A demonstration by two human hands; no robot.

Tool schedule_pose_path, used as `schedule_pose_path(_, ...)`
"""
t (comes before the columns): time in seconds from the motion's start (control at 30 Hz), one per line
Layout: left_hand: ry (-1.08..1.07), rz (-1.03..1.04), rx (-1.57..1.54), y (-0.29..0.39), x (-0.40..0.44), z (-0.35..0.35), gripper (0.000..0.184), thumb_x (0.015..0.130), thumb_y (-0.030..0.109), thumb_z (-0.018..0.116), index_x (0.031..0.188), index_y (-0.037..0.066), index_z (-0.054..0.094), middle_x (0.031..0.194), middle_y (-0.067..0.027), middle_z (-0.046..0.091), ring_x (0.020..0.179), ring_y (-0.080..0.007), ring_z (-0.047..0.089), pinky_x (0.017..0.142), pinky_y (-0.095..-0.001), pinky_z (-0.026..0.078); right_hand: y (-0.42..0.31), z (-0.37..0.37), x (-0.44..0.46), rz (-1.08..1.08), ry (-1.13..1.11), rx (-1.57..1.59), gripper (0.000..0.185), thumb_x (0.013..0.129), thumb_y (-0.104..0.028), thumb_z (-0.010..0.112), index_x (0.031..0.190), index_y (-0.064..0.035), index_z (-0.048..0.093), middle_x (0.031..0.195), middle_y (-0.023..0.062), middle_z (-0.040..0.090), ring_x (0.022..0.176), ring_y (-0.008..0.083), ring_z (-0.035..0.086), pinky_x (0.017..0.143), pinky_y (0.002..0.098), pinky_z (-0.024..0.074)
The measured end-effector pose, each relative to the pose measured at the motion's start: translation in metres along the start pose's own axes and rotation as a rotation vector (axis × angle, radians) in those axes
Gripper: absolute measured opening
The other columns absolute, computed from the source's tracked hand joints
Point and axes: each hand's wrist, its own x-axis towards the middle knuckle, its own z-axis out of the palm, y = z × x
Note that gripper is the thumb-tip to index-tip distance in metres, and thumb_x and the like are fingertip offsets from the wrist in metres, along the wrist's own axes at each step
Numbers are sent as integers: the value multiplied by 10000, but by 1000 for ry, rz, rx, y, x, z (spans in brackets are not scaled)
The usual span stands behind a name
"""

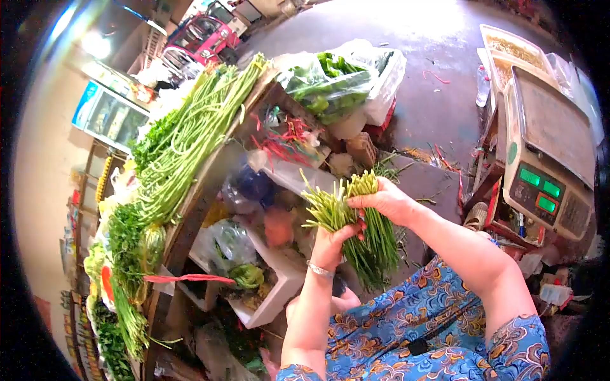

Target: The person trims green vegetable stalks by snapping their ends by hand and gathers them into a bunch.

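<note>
In front of my body I hold thin green vegetable stems (373,247), their pale cut ends up and their darker lengths hanging down. My left hand (333,244), with a band at the wrist, is wrapped around the left cluster of stems. My right hand (386,200) pinches the tops of the right cluster (362,183) from above. The two clusters touch, and I cannot tell where one stops lower down. Something small and red shows between my hands; its kind is unclear.
Yardlong beans (190,152) and leafy greens (124,241) lie on the sloping stall to the left. Below stands a white foam box (273,286). Bagged green peppers (333,82) sit ahead. A digital scale (546,152) is at the right. Red ties (286,143) hang near the stall's end.
</note>
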Motion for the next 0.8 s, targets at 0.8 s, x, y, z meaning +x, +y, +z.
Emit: schedule_pose_path(0.8,299,-32,-164,1,-8,-13,266,806,67,651,1039,56,525,806,-109,626,665,-207,595,608,-321,509,-16,-29,3,-127,245,133,156,805,-142,748,896,-59,654,794,-5,632,660,106,583,598,255,478)
